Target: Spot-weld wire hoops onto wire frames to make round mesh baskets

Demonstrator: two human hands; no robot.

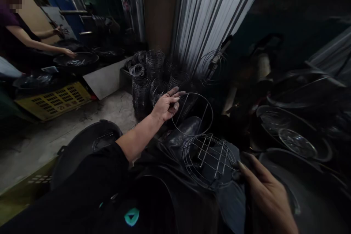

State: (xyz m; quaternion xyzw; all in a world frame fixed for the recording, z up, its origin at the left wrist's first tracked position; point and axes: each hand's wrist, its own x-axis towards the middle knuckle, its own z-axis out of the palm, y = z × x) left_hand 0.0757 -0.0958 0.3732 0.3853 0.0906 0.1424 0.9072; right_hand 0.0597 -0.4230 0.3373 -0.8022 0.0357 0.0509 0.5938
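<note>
My left hand [166,106] reaches forward, its fingers closed at the upper left edge of a thin wire ring [210,125] with two crossbars. The ring is tilted in the air above a dark, shiny rounded form. Nearer to me, several round wire racks [211,161] with straight crossbars lie loosely stacked over my lap. My right hand [270,190] grips the right edge of these racks, thumb toward them; its other fingers are dark and partly hidden.
Stacks of wire rings [141,93] stand ahead beside corrugated metal sheeting [211,14]. A black basin [87,153] is at left, more basins [296,131] with wire pieces at right. Beyond a yellow crate [55,97], another person [24,36] reaches into a basin.
</note>
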